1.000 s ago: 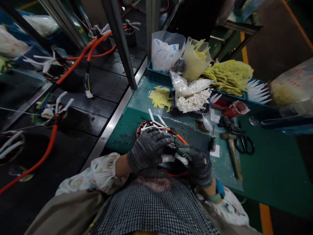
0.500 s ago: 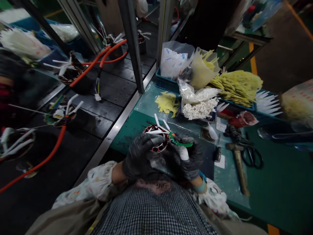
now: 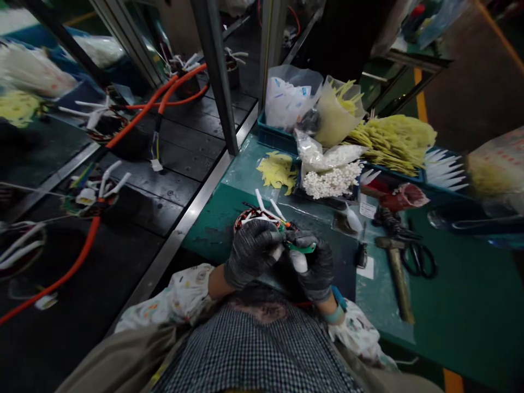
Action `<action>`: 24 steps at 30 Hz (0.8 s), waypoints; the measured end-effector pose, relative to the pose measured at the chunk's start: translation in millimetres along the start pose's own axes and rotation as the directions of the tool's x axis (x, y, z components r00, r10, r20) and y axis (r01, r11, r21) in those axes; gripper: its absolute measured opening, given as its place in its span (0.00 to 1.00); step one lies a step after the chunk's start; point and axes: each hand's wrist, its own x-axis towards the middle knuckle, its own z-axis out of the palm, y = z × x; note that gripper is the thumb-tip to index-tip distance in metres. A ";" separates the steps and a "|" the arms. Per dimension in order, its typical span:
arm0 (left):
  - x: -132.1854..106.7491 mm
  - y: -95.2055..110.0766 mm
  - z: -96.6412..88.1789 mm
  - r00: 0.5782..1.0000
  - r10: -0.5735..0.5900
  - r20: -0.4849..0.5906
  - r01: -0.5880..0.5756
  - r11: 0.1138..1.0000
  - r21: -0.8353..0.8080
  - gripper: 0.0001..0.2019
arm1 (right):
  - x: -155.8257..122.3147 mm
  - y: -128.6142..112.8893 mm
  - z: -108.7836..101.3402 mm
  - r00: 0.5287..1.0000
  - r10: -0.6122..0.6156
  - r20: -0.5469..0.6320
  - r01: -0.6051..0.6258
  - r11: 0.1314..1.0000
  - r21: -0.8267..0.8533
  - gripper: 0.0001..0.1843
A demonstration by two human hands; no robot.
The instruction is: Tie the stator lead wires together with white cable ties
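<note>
My knit-gloved right hand (image 3: 316, 270): fingers curled, pinching slim green strip (image 3: 302, 248), long axis crosswise | left hand (image 3: 251, 254): fingers bent, hold unclear | wound ring stator (image 3: 239, 220): white sleeves (image 3: 259, 200) point away

— What's on the hands?
— Knit gloves in streaked dark grey, on both the left hand (image 3: 254, 252) and the right hand (image 3: 320, 268). One right-hand fingertip looks capped by a white cover (image 3: 299, 262).
— And the arms?
— White sleeves (image 3: 180, 297), loose and gathered at the cuffs, with a scattered print that has some orange in it. By the right cuff sit a pale teal band (image 3: 334, 315) and a brighter blue strap (image 3: 339, 298).
— The front?
— A black-and-white checked apron (image 3: 249, 349), with a dull pink patch (image 3: 260, 311) bearing dark marks near its upper edge.
— Below that?
— Taupe trousers (image 3: 118, 352), plain, showing either side.
</note>
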 end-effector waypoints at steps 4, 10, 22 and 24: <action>-4.0 5.7 9.1 0.999 -0.033 -0.031 0.031 0.997 -0.067 0.05 | 1.3 -1.6 5.4 0.997 0.039 -0.065 -0.039 0.999 -0.011 0.02; -0.6 13.8 -11.5 0.980 0.141 0.140 -0.120 0.981 -0.151 0.02 | 17.4 -3.4 0.1 0.982 0.096 -0.165 -0.122 0.980 -0.154 0.07; 58.1 5.9 -51.9 0.960 -0.258 0.112 0.281 0.862 -0.421 0.21 | 9.7 1.3 38.6 1.000 -0.021 -0.017 0.021 1.000 0.006 0.12; 62.6 9.4 -48.5 0.961 -0.210 0.181 0.265 0.885 -0.383 0.16 | 13.3 -2.3 34.9 0.994 -0.103 0.047 0.101 0.994 0.050 0.12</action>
